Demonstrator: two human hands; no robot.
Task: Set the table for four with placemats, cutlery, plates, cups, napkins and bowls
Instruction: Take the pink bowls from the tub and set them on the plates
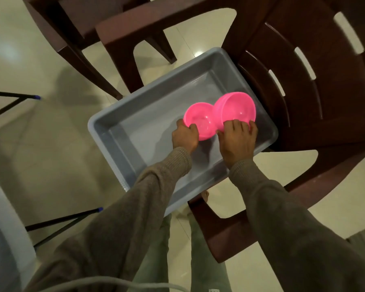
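Two pink plastic bowls sit over a grey rectangular tub (114,131) that rests on a dark brown chair. My left hand (184,138) grips the near rim of the left pink bowl (200,121). My right hand (237,140) grips the near rim of the right pink bowl (238,108), which tilts toward me and looks like a stack of more than one. The two bowls touch side by side. Apart from the bowls, the tub's inside shows only bare grey floor.
The brown plastic chair (316,91) holds the tub, its slatted back to the right. Another brown chair (76,24) stands at the top left. Black metal legs with blue tips (37,97) cross the pale tiled floor at left. A white rounded edge (0,228) shows at bottom left.
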